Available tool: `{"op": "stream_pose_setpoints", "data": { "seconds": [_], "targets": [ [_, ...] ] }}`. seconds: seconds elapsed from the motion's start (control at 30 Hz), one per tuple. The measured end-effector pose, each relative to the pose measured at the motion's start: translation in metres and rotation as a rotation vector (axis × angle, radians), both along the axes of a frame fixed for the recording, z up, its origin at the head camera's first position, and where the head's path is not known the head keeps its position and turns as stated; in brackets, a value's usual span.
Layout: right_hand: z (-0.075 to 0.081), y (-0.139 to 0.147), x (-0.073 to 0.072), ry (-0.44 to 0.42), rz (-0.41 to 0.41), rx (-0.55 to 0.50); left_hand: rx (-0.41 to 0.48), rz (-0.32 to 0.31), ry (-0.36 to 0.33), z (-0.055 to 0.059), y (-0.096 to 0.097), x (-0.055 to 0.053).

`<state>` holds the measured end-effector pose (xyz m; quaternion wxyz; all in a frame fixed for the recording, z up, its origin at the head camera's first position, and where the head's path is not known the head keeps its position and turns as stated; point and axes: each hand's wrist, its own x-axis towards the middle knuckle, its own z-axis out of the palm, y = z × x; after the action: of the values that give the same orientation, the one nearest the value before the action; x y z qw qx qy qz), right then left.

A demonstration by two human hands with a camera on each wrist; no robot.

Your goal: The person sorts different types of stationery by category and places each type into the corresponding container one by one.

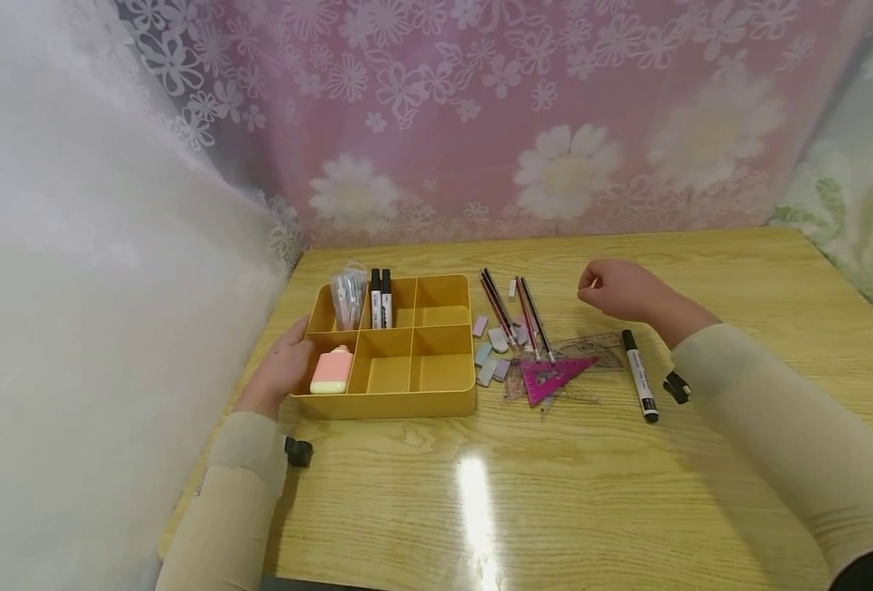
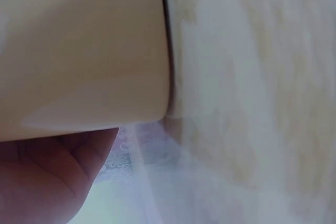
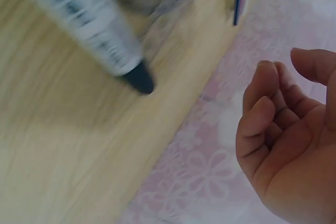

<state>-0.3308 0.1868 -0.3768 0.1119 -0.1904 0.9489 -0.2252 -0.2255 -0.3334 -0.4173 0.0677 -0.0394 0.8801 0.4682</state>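
At the left of the table stands a yellow divided organizer box [image 1: 444,402]. My left hand [image 1: 283,365] holds its left side, thumb at the rim; in the left wrist view the hand [image 2: 47,177] is partly hidden by the box wall [image 2: 89,66]. A pink and cream bottle [image 1: 331,369] lies in the front left compartment. Behind it are a clear pouch of pens [image 1: 349,300] and two markers [image 1: 381,300]. Above the table at right hovers my right hand [image 1: 624,289], fingers loosely curled around nothing. A white marker with black ends [image 1: 639,376] lies nearby.
Right of the box lie several erasers [image 1: 490,369] and several pencils [image 1: 532,316]. A magenta set square [image 1: 550,377] rests among clear rulers [image 1: 599,349]. A floral curtain [image 1: 466,164] hangs along the table's back edge, and a white one [image 1: 111,287] at left.
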Motion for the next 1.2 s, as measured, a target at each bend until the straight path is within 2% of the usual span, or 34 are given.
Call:
{"op": "stream_pose_setpoints", "data": {
  "seconds": [0.17,0.53,0.83,1.2],
  "targets": [
    [-0.012,0.020,0.002,-0.022,0.007,0.090,0.006,-0.001,-0.007,-0.001,0.000,0.001],
    [-0.029,0.043,0.009,-0.055,-0.002,0.157,-0.025,0.012,-0.023,-0.002,0.000,0.002],
    [-0.039,0.054,0.012,-0.137,-0.015,0.142,-0.014,0.001,-0.016,-0.001,-0.001,0.000],
    [-0.046,0.054,0.013,-0.143,0.001,0.114,-0.022,0.003,-0.010,-0.002,-0.002,-0.001]
  ]
}}
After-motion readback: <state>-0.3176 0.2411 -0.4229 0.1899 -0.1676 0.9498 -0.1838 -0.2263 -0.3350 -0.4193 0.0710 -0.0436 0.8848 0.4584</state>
